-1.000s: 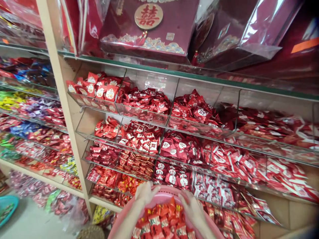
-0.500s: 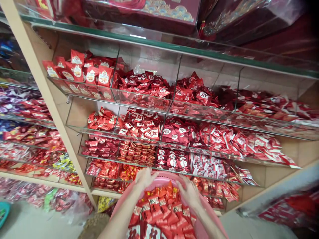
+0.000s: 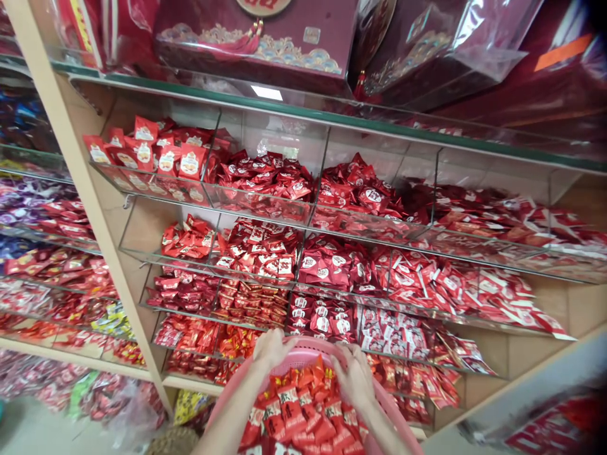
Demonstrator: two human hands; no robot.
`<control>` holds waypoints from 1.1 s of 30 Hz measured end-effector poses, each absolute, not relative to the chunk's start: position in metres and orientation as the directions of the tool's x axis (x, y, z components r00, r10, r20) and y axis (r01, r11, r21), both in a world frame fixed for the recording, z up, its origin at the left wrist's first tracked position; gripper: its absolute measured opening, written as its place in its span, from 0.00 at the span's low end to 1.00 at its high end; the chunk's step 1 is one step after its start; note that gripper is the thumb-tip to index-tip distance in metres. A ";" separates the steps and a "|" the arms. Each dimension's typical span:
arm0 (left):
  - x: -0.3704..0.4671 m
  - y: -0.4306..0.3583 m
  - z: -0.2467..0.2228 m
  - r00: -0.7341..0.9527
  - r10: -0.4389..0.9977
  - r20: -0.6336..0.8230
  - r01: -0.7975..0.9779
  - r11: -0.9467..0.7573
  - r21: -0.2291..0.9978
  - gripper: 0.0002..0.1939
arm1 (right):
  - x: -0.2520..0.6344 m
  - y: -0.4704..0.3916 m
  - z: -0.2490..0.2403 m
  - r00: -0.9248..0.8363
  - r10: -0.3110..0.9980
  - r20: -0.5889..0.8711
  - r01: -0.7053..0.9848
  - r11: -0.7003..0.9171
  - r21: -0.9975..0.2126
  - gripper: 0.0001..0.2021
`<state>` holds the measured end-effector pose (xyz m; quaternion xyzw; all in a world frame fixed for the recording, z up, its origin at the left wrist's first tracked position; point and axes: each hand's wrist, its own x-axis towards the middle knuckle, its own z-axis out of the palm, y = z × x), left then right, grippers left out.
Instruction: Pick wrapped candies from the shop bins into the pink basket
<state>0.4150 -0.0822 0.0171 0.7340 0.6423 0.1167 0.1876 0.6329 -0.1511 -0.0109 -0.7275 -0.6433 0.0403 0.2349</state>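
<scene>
A pink plastic basket (image 3: pixel 310 345) is in front of me at the bottom of the view, its near side cut off by the frame. Heaped inside are red sweet packets (image 3: pixel 303 420), several with cream labels and dark characters. My left hand (image 3: pixel 270 349) is closed over the far left part of the rim. On the right, my right hand (image 3: pixel 353 378) grips the rim too, fingers curled over the edge. The basket's far edge overlaps the lowest shelf compartments from this viewpoint; whether it touches them I cannot tell.
Tiered glass shelves (image 3: pixel 256 215) hold red packets in divided compartments. Large dark red gift boxes (image 3: pixel 256 47) stand on the top shelf. A wooden upright (image 3: pixel 90 208) separates a second shelf unit at left. Bagged sweets (image 3: pixel 114 398) lie on the floor, and a yellow packet (image 3: pixel 190 407) sits below the shelves.
The view has tilted up a little, so the shelves sit lower in the picture and more of the gift boxes shows. Both hands keep their hold on the basket.
</scene>
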 end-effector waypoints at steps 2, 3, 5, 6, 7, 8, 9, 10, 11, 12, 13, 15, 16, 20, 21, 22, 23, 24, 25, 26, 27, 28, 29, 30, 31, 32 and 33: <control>0.413 -0.082 0.017 0.148 0.986 -0.072 0.902 -0.105 0.419 0.29 | 0.632 -0.150 -0.014 0.174 0.954 0.243 0.914 -0.064 -0.401 0.21; 0.412 -0.081 0.017 0.146 0.986 -0.075 0.903 -0.102 0.416 0.29 | 0.631 -0.149 -0.015 0.173 0.955 0.242 0.913 -0.063 -0.404 0.21; 0.409 -0.079 0.017 0.142 0.987 -0.081 0.905 -0.096 0.414 0.30 | 0.629 -0.148 -0.013 0.157 0.959 0.235 0.915 -0.052 -0.399 0.20; 0.407 -0.078 0.017 0.139 0.986 -0.088 0.906 -0.091 0.414 0.30 | 0.628 -0.148 -0.009 0.145 0.962 0.233 0.920 -0.044 -0.389 0.20; 0.406 -0.076 0.017 0.138 0.986 -0.095 0.906 -0.087 0.415 0.30 | 0.627 -0.148 -0.002 0.129 0.962 0.240 0.926 -0.030 -0.377 0.19; 0.405 -0.074 0.016 0.139 0.985 -0.100 0.906 -0.085 0.416 0.30 | 0.626 -0.147 0.010 0.105 0.960 0.260 0.931 -0.003 -0.366 0.19; 0.404 -0.072 0.016 0.140 0.985 -0.105 0.906 -0.084 0.414 0.29 | 0.625 -0.145 0.027 0.078 0.952 0.297 0.934 0.035 -0.356 0.19; 0.404 -0.070 0.016 0.142 0.984 -0.107 0.908 -0.086 0.410 0.29 | 0.624 -0.142 0.048 0.042 0.934 0.356 0.934 0.090 -0.346 0.18; 0.404 -0.069 0.015 0.146 0.984 -0.104 0.910 -0.093 0.404 0.29 | 0.623 -0.137 0.073 -0.011 0.903 0.429 0.924 0.173 -0.341 0.18; 0.404 -0.068 0.015 0.151 0.984 -0.099 0.913 -0.101 0.396 0.28 | 0.622 -0.131 0.100 -0.041 0.858 0.512 0.914 0.239 -0.327 0.18; 0.405 -0.067 0.015 0.156 0.983 -0.097 0.916 -0.107 0.387 0.28 | 0.620 -0.122 0.128 -0.085 0.810 0.581 0.907 0.305 -0.292 0.17; 0.405 -0.067 0.015 0.163 0.981 -0.102 0.922 -0.115 0.370 0.28 | 0.614 -0.099 0.177 -0.138 0.745 0.652 0.908 0.358 -0.217 0.15; 0.404 -0.068 0.015 0.168 0.980 -0.102 0.924 -0.120 0.363 0.28 | 0.610 -0.086 0.197 -0.168 0.739 0.652 0.911 0.369 -0.183 0.13; 0.402 -0.072 0.015 0.197 0.978 -0.074 0.922 -0.159 0.352 0.29 | 0.594 -0.043 0.227 -0.314 0.784 0.535 0.901 0.424 -0.093 0.13; 0.401 -0.073 0.015 0.203 0.977 -0.071 0.920 -0.166 0.355 0.29 | 0.590 -0.037 0.226 -0.336 0.801 0.496 0.905 0.420 -0.065 0.15; 0.400 -0.073 0.015 0.206 0.976 -0.069 0.919 -0.168 0.357 0.30 | 0.587 -0.033 0.225 -0.346 0.819 0.458 0.913 0.407 -0.037 0.19; 0.400 -0.073 0.014 0.207 0.976 -0.069 0.918 -0.169 0.359 0.30 | 0.585 -0.031 0.223 -0.347 0.836 0.425 0.922 0.388 -0.011 0.23; 0.399 -0.073 0.014 0.209 0.976 -0.067 0.917 -0.171 0.361 0.31 | 0.583 -0.030 0.221 -0.339 0.854 0.396 0.931 0.365 0.011 0.26; 0.399 -0.073 0.013 0.208 0.976 -0.063 0.916 -0.172 0.361 0.31 | 0.582 -0.029 0.220 -0.329 0.868 0.371 0.939 0.343 0.030 0.28; 0.398 -0.073 0.013 0.207 0.977 -0.058 0.916 -0.173 0.362 0.31 | 0.580 -0.030 0.220 -0.323 0.879 0.350 0.944 0.327 0.050 0.29; 0.398 -0.072 0.012 0.209 0.977 -0.052 0.915 -0.176 0.364 0.32 | 0.579 -0.031 0.221 -0.320 0.887 0.333 0.947 0.315 0.070 0.29; 0.398 -0.072 0.012 0.211 0.976 -0.048 0.913 -0.180 0.365 0.32 | 0.577 -0.032 0.222 -0.316 0.894 0.319 0.949 0.304 0.088 0.28; 0.398 -0.072 0.011 0.215 0.976 -0.044 0.913 -0.185 0.365 0.32 | 0.576 -0.033 0.224 -0.309 0.900 0.309 0.951 0.291 0.104 0.28; 0.398 -0.071 0.011 0.219 0.975 -0.045 0.913 -0.189 0.362 0.31 | 0.574 -0.034 0.226 -0.303 0.904 0.303 0.953 0.281 0.115 0.27; 0.397 -0.071 0.012 0.224 0.973 -0.049 0.914 -0.192 0.358 0.31 | 0.572 -0.036 0.227 -0.297 0.906 0.301 0.954 0.274 0.118 0.27; 0.397 -0.071 0.012 0.229 0.972 -0.053 0.915 -0.196 0.353 0.31 | 0.570 -0.037 0.228 -0.290 0.907 0.305 0.957 0.268 0.113 0.28; 0.397 -0.071 0.013 0.232 0.971 -0.058 0.917 -0.198 0.347 0.31 | 0.568 -0.039 0.228 -0.281 0.907 0.315 0.960 0.262 0.102 0.29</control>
